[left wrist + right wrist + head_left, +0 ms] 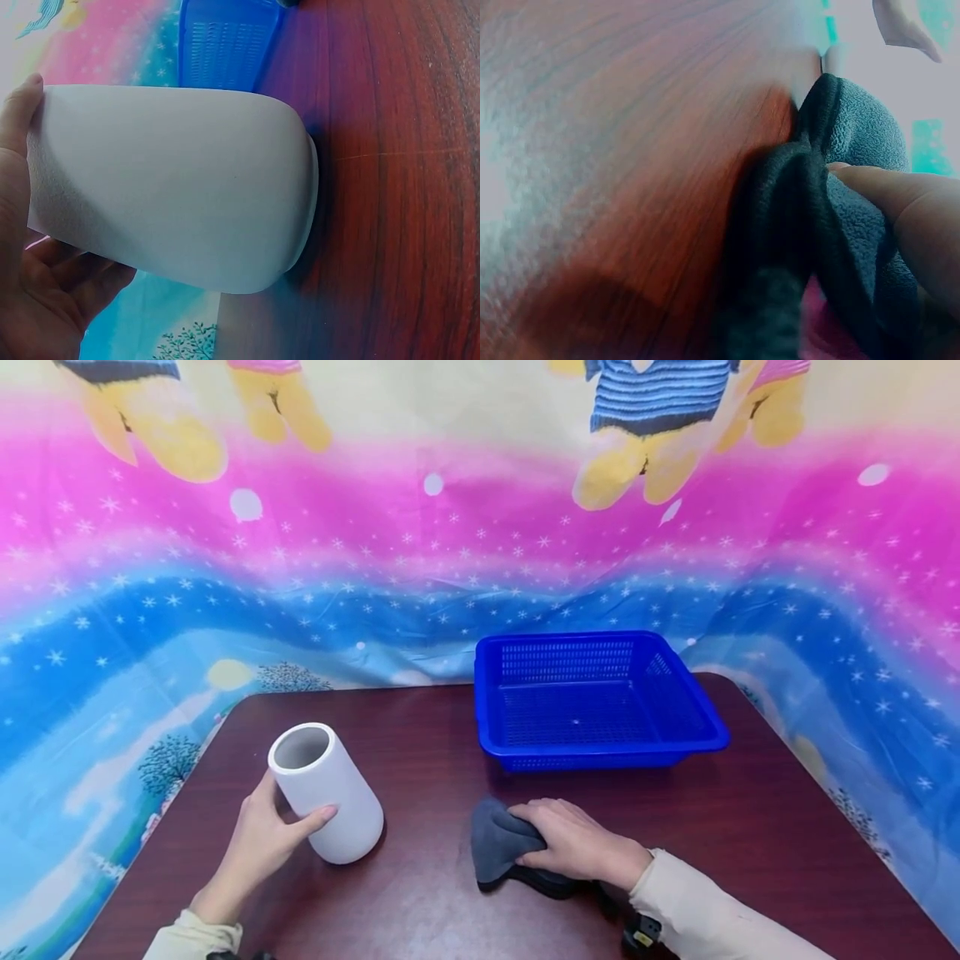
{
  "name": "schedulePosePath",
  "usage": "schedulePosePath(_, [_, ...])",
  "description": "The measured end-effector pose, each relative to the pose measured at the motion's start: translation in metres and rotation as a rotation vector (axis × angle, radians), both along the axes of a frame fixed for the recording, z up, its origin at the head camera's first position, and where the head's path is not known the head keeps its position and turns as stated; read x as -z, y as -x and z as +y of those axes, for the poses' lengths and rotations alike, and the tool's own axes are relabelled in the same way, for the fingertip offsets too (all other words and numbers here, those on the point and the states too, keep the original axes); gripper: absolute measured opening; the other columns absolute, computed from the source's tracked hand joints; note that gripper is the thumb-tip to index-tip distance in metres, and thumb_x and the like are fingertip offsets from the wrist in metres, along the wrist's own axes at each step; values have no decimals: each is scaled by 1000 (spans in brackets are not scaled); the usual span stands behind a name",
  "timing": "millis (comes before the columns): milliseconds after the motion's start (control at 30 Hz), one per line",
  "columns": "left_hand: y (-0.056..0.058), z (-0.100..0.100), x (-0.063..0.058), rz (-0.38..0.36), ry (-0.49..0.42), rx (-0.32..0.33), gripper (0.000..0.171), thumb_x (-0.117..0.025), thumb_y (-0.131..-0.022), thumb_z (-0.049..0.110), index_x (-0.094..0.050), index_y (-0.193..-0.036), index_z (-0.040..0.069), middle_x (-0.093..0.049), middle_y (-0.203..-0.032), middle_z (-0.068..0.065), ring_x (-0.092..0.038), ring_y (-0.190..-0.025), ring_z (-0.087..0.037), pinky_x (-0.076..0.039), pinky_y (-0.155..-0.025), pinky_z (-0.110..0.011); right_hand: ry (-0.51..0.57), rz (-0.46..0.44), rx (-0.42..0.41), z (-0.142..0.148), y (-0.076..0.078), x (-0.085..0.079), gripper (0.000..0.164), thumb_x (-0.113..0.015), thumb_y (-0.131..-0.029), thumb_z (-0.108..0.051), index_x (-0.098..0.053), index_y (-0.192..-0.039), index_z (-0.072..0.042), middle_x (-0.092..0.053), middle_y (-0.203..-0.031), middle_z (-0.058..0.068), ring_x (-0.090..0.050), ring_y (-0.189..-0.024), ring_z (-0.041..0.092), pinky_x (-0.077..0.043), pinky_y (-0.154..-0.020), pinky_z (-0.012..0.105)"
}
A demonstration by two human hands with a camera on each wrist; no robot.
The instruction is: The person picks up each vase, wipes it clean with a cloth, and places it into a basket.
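Note:
My left hand grips a smooth white vase, thumb on the near side and the other fingers behind it. The vase has a round open mouth and a wider, rounded base close on the table. In the left wrist view the vase shows sideways, with the hand near its mouth end. To the right, my right hand pinches a bunched grey cloth on the tabletop. Seen from the right wrist, the cloth is fleecy with a dark edge, and the fingers press into its fold.
A blue plastic basket with perforated sides stands at the back right, beyond the right hand. The dark red-brown wooden table has rounded far corners. A colourful printed curtain hangs behind the table and along its sides.

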State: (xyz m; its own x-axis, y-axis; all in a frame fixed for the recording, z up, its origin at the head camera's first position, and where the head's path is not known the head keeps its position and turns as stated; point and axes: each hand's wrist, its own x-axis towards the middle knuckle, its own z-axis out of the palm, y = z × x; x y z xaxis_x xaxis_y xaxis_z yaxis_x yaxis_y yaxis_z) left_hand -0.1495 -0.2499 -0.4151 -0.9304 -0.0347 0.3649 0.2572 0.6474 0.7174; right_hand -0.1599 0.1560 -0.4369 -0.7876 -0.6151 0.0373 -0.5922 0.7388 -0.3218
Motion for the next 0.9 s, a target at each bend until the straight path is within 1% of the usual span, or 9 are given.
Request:
schedulePosePath(167, [0, 0, -1, -3, 15, -6, 75, -89, -76, 21, -51, -139, 6, -70, -119, -16, -52, -94, 17, -54, -70, -18, 20, -11, 1, -2, -2, -1, 54, -81, -82, -36, -65, -130, -15, -69, -107, -6, -64, -95, 9, -53, -81, 33])
schedulePosePath(300, [0, 1, -1, -12, 35, -14, 70, -87, -77, 24, -54, -135, 3, -71, -117, -18, -51, -93, 19, -55, -70, -19, 46, 2, -3, -3, -3, -3, 53, -80, -83, -35, -65, -130, -16, -68, -105, -8, -62, -91, 5, -52, -74, 29])
schedulePosePath(433, [0, 2, 0, -5, 40, -13, 67, -87, -78, 25, -56, -133, 2, -72, -116, -18, -51, -94, 19, -55, -71, -18, 65, 29, -4, -6, -4, -7, 52, -80, -84, -35, -64, -130, -17, -66, -101, -9, -58, -85, 3, -49, -68, 26])
schedulePosePath(667, [-1, 2, 2, 22, 55, -26, 68, -88, -76, 24, -56, -132, 3, -73, -114, -17, -52, -93, 18, -55, -70, -20, 68, 51, -7, -11, -5, -14, 51, -81, -83, -36, -64, -128, -19, -63, -97, -11, -54, -81, 2, -46, -65, 25])
schedulePosePath(900, [-2, 3, 3, 42, 54, -37, 68, -89, -74, 23, -57, -131, 2, -74, -111, -18, -52, -93, 18, -53, -69, -16, 65, 47, 3, -14, -5, -17, 51, -81, -83, -37, -63, -127, -20, -61, -95, -11, -52, -78, 2, -43, -63, 23])
